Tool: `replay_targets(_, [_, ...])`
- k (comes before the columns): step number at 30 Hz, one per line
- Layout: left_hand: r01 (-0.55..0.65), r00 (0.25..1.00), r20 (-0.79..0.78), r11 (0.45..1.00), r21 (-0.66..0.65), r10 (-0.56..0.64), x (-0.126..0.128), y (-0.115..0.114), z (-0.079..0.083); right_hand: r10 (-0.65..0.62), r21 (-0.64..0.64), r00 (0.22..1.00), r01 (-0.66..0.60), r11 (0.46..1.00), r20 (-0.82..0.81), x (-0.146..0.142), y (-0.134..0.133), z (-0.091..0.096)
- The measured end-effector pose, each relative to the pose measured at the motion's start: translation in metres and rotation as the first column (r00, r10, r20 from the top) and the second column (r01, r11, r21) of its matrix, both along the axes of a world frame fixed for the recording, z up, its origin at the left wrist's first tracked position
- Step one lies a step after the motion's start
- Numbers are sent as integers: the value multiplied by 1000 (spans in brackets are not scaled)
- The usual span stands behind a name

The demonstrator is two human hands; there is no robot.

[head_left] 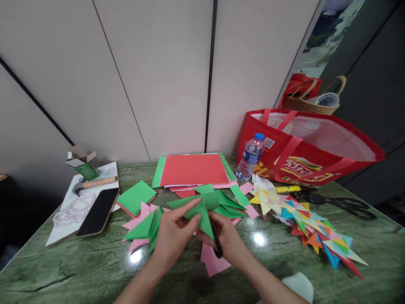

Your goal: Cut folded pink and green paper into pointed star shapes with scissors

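Observation:
My left hand (pixel 173 232) pinches a folded piece of green paper (pixel 205 218) between thumb and fingers, above the table. In my right hand (pixel 230 241) is a pair of scissors (pixel 217 245) with a black handle. The blades stand against the green paper and are partly hidden by it. Green folded pieces (pixel 144 228) and pink ones lie to the left of my left hand. Beyond my right hand are more green folded pieces (pixel 228 204). Pink paper (pixel 213 259) rests on the table below the hands.
Coloured sheets (pixel 194 169) are stacked by the wall, with green squares (pixel 137 197) nearer left. Far left are a phone (pixel 98 211), beads (pixel 74 210) and a small box (pixel 85 164). Right stand a water bottle (pixel 251 156), a red bag (pixel 303 147), multicoloured folded paper (pixel 319 232) and other scissors (pixel 344 203).

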State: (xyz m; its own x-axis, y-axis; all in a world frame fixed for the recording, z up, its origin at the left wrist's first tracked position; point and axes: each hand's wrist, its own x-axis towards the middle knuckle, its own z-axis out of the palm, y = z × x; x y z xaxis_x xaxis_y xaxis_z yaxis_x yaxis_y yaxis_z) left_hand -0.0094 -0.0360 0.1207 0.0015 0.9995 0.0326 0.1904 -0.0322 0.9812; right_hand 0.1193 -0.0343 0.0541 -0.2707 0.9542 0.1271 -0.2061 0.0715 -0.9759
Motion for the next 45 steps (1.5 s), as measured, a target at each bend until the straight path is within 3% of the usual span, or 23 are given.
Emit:
replay_targets(18, [10, 1000, 26, 1000, 4, -10, 1, -3, 1, -60, -129, 998, 56, 990, -29, -4, -2, 10])
replay_targets(29, [46, 999, -25, 997, 55, -44, 3, -4, 1, -88, 18, 996, 88, 996, -17, -3, 1, 8])
replay_targets(34, [55, 998, -39, 997, 51, -53, 3, -4, 0, -75, -17, 995, 74, 997, -63, -3, 1, 3])
replay_targets(40, [53, 998, -19, 997, 47, -52, 4, -4, 0, -80, -79, 994, 74, 994, -69, -4, -1, 11])
replay_targets(45, [86, 996, 26, 996, 30, -86, 5, -5, 0, -140, -125, 987, 131, 984, -73, -5, 0, 12])
